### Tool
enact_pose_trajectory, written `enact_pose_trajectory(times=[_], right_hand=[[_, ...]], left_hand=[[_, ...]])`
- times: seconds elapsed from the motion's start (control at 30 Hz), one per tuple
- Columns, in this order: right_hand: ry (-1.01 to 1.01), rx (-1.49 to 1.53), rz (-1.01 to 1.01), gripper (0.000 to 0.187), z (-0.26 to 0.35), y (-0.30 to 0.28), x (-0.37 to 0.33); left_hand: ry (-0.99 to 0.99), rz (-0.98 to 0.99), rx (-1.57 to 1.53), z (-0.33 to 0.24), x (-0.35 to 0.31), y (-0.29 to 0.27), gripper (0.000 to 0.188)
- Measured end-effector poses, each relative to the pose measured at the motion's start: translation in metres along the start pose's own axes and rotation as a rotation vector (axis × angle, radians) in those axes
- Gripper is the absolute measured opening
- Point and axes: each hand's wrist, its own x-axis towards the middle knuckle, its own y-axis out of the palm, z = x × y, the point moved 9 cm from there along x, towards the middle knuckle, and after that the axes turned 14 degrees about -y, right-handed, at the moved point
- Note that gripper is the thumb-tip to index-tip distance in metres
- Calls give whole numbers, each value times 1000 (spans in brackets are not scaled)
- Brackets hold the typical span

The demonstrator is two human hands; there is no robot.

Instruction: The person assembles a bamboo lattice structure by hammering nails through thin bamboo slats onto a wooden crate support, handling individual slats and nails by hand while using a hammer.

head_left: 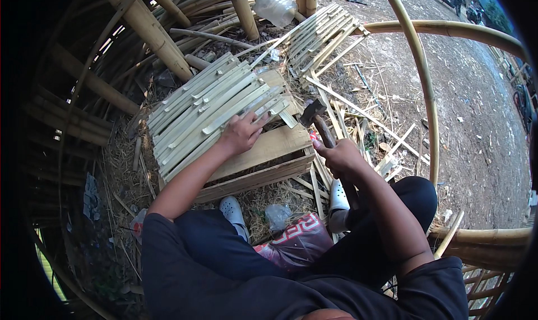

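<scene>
My right hand (343, 159) is wrapped round the wooden handle of a hammer (314, 114), its dark metal head raised beside the right end of a low wooden box frame (280, 143). Across the top of this frame lie several pale split-bamboo slats (204, 110), side by side, some with curled nodes. My left hand (242, 134) rests at the nearest slats, fingers bent over a bamboo slat (272, 106) by the bare board. Whether a nail sits between those fingers is too small to tell.
A second slatted bamboo panel (322, 37) lies beyond. Loose bamboo strips (364, 115) litter the straw-covered ground on the right. Thick bamboo posts (148, 31) and a curved bamboo pole (420, 73) stand around me. A printed sack (300, 241) and a clear plastic bag (277, 215) lie between my feet.
</scene>
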Motion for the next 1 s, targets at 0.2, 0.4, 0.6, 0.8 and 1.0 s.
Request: enact_pose_trajectory(times=[0.2, 0.4, 0.6, 0.8, 1.0], right_hand=[[10, 60, 24, 60, 4, 5, -5], [17, 39, 39, 58, 4, 5, -6], [3, 36, 14, 61, -7, 10, 4], [-16, 51, 27, 54, -2, 24, 10], [-3, 100, 107, 54, 17, 43, 0]], left_hand=[[137, 6, 131, 0, -3, 14, 49], [-62, 133, 110, 10, -4, 26, 53], [33, 11, 233, -7, -1, 1, 53], [-54, 30, 114, 25, -5, -34, 53], [-165, 156, -121, 78, -59, -77, 30]])
